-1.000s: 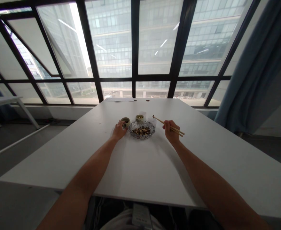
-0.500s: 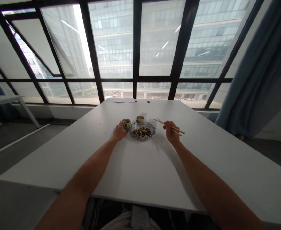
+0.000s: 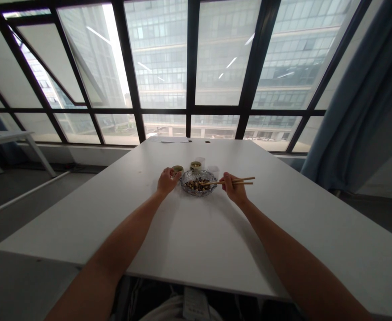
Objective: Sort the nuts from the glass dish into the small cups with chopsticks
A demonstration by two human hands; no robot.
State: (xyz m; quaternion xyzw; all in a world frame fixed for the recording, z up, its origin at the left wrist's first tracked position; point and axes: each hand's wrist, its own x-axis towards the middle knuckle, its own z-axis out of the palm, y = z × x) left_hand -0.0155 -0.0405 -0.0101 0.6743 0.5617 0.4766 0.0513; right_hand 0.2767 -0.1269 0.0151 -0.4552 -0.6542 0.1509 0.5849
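Observation:
A clear cut-glass bowl (image 3: 181,182) stands on the white table, with small brown and pale pieces (image 3: 194,184) in it, too small to name. My right hand (image 3: 234,188) is closed around a pair of wooden chopsticks (image 3: 245,181). Their tips reach over the bowl's right rim, in among the pieces. To the bowl's left, my left hand (image 3: 166,182) curls around the near side of a small cup (image 3: 178,169), its thumb across the front and partly hiding it. Behind the bowl sits a second small cup (image 3: 195,165) holding some pale pieces.
Clear plastic-looking pieces (image 3: 213,170) lie behind and right of the bowl. Papers (image 3: 171,139) rest at the white table's (image 3: 196,240) far edge, beside dark round spots. Beyond are tall windows, a blue curtain (image 3: 346,116) on the right and another table (image 3: 5,139) on the left.
My right hand has moved left and slightly down, bringing the chopstick tips into the glass bowl. My left hand stays at the small cup, its thumb now across the front.

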